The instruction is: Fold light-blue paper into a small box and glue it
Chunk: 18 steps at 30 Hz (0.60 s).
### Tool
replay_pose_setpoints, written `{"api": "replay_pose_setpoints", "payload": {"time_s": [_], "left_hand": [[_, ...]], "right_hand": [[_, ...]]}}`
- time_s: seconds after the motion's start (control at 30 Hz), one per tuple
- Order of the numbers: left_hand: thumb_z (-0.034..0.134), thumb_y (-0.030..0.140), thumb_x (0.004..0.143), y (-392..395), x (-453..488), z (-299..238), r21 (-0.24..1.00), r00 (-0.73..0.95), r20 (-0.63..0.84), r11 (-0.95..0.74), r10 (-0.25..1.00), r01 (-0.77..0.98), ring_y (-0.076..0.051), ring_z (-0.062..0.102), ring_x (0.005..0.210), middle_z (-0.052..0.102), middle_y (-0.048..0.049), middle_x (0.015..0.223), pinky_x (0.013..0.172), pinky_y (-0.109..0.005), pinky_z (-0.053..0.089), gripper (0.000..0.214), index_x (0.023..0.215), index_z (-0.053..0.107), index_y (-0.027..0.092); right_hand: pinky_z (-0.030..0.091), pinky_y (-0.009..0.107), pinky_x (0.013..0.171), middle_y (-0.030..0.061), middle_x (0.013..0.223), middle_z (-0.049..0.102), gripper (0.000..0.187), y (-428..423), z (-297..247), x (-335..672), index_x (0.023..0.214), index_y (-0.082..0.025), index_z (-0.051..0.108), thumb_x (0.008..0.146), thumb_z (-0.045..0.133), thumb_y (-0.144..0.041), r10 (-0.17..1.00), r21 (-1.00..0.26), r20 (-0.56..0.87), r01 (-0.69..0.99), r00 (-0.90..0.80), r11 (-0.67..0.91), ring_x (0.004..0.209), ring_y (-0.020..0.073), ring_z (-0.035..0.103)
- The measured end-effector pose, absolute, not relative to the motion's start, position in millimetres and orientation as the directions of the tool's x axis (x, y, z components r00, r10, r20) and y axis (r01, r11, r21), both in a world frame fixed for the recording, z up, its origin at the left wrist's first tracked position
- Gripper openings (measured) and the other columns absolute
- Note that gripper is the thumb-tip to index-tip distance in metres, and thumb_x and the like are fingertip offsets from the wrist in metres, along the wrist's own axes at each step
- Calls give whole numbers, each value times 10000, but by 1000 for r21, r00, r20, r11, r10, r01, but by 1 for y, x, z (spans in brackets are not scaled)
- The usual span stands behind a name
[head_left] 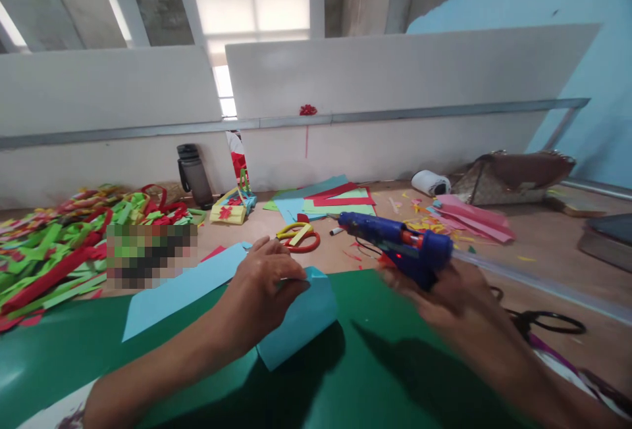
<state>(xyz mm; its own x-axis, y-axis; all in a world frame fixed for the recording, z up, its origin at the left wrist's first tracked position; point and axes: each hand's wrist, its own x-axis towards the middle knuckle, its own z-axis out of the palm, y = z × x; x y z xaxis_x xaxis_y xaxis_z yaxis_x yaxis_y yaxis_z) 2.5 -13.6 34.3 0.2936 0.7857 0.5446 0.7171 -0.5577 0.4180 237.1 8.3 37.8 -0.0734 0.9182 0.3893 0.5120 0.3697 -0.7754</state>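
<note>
My left hand [269, 291] pinches the upper edge of a folded light-blue paper piece [306, 320], which stands tilted over the green mat [375, 376]. My right hand [439, 294] is wrapped round the handle of a blue hot glue gun [385, 231]. Its nozzle points left, above and to the right of the folded paper and apart from it; a small red light glows on its side. A flat light-blue paper strip [182, 291] lies to the left of my left hand. Behind that hand are scissors [303, 243] with red and yellow handles.
Coloured paper strips [54, 251] pile up at the left, near a grey bottle [194, 176]. A small yellow paper bag [230, 212] and coloured sheets [320, 199] sit at the back. Black-handled scissors [553, 322], pink paper [474, 218] and a handbag [513, 179] are at the right.
</note>
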Motion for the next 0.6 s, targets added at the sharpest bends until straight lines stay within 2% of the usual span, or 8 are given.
{"api": "replay_pose_setpoints", "payload": {"time_s": [0.13,0.23,0.33,0.47,0.6], "left_hand": [[612,162,766,-21,8,38,499,256,525,-537,812,681,-162,526,685,587,-17,661,651,-297,406,106,662,626,167],[615,141,749,-25,11,38,528,249,514,-531,821,663,-156,540,686,607,-16,671,654,-284,406,80,673,626,161],[614,146,744,-28,14,35,535,252,521,-542,815,648,-147,543,677,613,-17,677,645,-270,404,70,675,613,157],[601,197,754,-31,17,32,560,233,499,-516,835,649,-150,547,665,605,-18,663,637,-270,409,95,669,584,157],[616,207,728,-34,20,33,684,151,408,-411,900,603,-152,570,684,619,-17,719,641,-260,442,67,743,571,159]], "right_hand": [[476,308,652,4,682,651,222,4,33,226,718,-191,648,708,643,-413,957,-817,246,498,-156,291,669,194,600],[464,298,704,7,741,669,188,-2,28,212,782,-185,653,700,654,-355,954,-929,167,284,-250,238,736,193,610],[462,270,638,-3,743,661,241,-11,29,200,832,-183,638,641,700,-317,968,-986,78,123,-237,110,709,177,604],[440,249,570,-13,681,641,175,-19,35,192,730,-173,630,591,703,-250,983,-991,66,102,-173,84,643,159,574],[441,260,603,-11,680,640,149,-19,34,192,711,-175,630,600,676,-264,979,-988,92,103,-180,111,638,158,564]]}}
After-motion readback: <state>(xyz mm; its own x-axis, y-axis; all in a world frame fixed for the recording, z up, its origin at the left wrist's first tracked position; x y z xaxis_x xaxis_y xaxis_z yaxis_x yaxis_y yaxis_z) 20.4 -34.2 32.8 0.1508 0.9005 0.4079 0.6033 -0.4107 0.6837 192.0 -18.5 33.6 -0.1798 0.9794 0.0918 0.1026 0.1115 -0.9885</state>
